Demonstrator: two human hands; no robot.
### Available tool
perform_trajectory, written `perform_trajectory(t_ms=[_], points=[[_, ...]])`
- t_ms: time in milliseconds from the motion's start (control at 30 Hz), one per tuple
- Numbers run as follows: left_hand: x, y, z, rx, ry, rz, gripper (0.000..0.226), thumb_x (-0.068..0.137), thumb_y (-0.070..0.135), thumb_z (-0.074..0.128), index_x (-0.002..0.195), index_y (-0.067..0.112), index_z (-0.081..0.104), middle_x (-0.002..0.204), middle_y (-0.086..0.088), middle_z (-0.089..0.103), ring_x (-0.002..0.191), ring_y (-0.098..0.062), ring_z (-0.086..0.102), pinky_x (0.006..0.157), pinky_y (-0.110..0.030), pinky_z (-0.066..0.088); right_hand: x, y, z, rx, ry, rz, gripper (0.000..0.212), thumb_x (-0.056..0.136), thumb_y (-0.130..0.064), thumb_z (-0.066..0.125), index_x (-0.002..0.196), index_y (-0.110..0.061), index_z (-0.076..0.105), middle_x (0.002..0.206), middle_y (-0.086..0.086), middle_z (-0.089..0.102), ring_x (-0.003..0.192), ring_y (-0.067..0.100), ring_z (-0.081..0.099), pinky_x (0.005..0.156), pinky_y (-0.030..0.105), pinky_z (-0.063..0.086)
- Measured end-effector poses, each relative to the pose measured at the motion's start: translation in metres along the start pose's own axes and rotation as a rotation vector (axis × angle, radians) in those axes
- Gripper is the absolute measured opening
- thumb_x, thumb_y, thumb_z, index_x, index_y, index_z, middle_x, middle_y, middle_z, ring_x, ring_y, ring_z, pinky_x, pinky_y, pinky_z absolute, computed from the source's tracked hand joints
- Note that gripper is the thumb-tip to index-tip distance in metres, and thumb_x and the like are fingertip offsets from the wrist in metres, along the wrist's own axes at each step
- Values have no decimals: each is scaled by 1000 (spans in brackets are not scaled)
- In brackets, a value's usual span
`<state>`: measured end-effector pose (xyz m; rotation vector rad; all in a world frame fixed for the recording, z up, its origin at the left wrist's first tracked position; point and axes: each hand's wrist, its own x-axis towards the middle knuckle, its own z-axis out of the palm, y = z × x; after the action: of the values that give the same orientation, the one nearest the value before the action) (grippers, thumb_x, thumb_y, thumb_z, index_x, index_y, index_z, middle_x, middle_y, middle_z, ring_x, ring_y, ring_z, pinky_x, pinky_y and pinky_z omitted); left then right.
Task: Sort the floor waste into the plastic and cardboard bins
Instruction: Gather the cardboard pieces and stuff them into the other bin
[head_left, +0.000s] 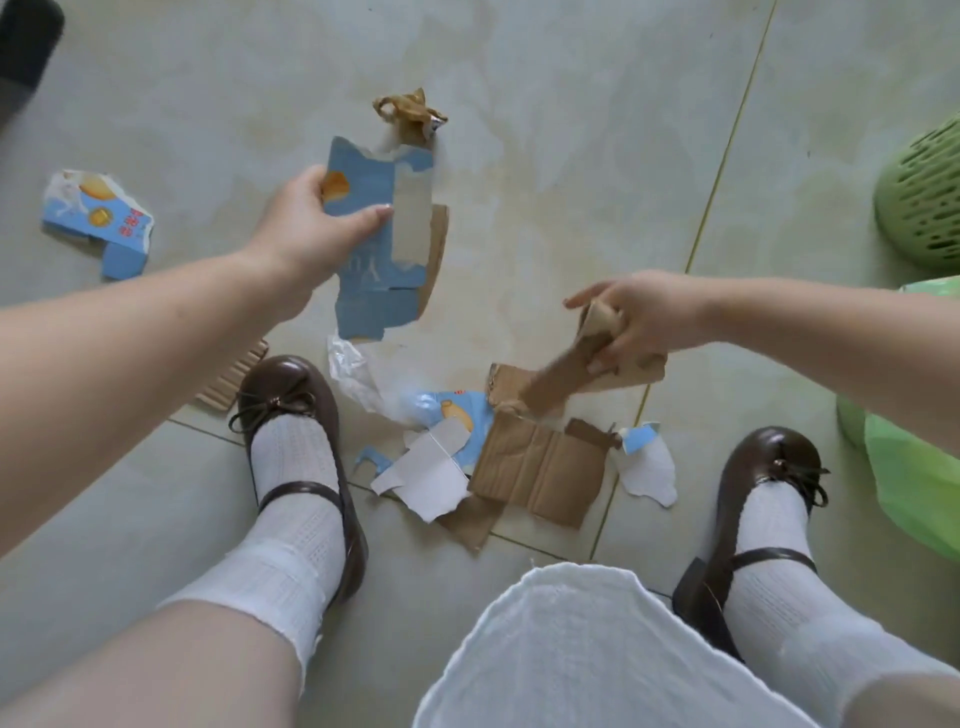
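My left hand (311, 228) grips a torn blue carton sheet (374, 249) above the floor, thumb across its grey inner strip. My right hand (639, 317) holds brown cardboard scraps (566, 369), index finger pointing left. Below them on the tiles lie a folded brown cardboard piece (540, 467), grey-white carton pieces (431, 473), a blue printed wrapper (457, 415) and clear plastic film (353, 374). A crumpled brown wrapper (410, 114) lies farther off. Another blue carton scrap (98, 218) lies at the left.
A green perforated bin (924, 202) stands at the right edge, with a green plastic bag (914, 467) below it. A corrugated cardboard piece (234, 384) lies partly under my left shoe (296, 410). My right shoe (753, 493) stands beside the scraps. A dark object (26, 47) fills the top left corner.
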<state>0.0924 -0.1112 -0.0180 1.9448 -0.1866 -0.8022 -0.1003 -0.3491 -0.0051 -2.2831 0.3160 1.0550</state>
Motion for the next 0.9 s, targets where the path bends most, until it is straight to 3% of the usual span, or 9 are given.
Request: perform_trajectory(t_ms=[100,200,367,500,600,667,767,833,900], points=[[-15,6,-7,-224,8,10,29,82,20,68,108,13,58,106,-6,67,94,-22,67,82,-41,56,-12,-17,40,-402,-127,-299,19,74,-36,70,91,-26,68,153,-11,25,134,14,34,101,27,35],[-33,3,-10,-363,-52,-40,28,85,14,63,111,7,59,105,-8,68,91,-22,68,80,-38,57,-8,-31,80,-700,-137,-537,23,86,-36,55,103,-28,68,157,-11,11,144,11,5,116,34,11],[-66,-19,-8,-279,-298,-201,16,79,9,63,95,11,65,83,-1,74,74,-16,70,69,-32,59,6,-46,107,-877,40,-601,25,88,-39,53,106,-27,66,150,-5,32,143,18,14,115,38,-2],[-84,-36,-9,-193,-525,-316,29,71,17,68,100,14,68,96,-8,73,82,-24,71,72,-45,57,1,-45,109,-815,147,-557,21,87,-30,52,104,-22,63,121,1,49,115,24,45,112,35,17],[-94,-42,-2,-82,-700,-362,33,69,18,72,102,13,68,104,-11,71,90,-29,69,88,-50,48,-13,-37,105,-588,65,-453,27,85,-32,61,108,-19,56,117,4,44,96,28,54,88,36,43],[-103,-43,8,74,-813,-369,35,67,20,79,100,15,67,102,-9,72,94,-28,68,88,-44,51,-26,-29,97,-366,41,-374,34,81,-30,67,110,-21,52,114,1,45,88,24,53,74,33,45],[-117,-48,35,546,-900,-109,18,72,26,76,86,25,66,82,9,67,81,-12,64,70,-25,48,-36,-12,76,-154,67,-158,55,74,-25,72,119,-32,42,107,-5,52,87,19,52,71,31,43],[-125,-55,53,878,-922,126,20,75,26,72,93,23,65,95,5,60,90,-15,57,77,-30,47,-36,-3,64,-69,58,12,60,72,-25,75,122,-35,44,102,-5,57,89,20,54,73,32,46],[-129,-66,65,1048,-934,272,29,78,22,69,105,17,63,115,-1,54,106,-20,51,88,-33,43,-28,1,58,9,54,78,42,72,-23,76,110,-26,60,96,-2,63,89,21,59,71,30,48]])
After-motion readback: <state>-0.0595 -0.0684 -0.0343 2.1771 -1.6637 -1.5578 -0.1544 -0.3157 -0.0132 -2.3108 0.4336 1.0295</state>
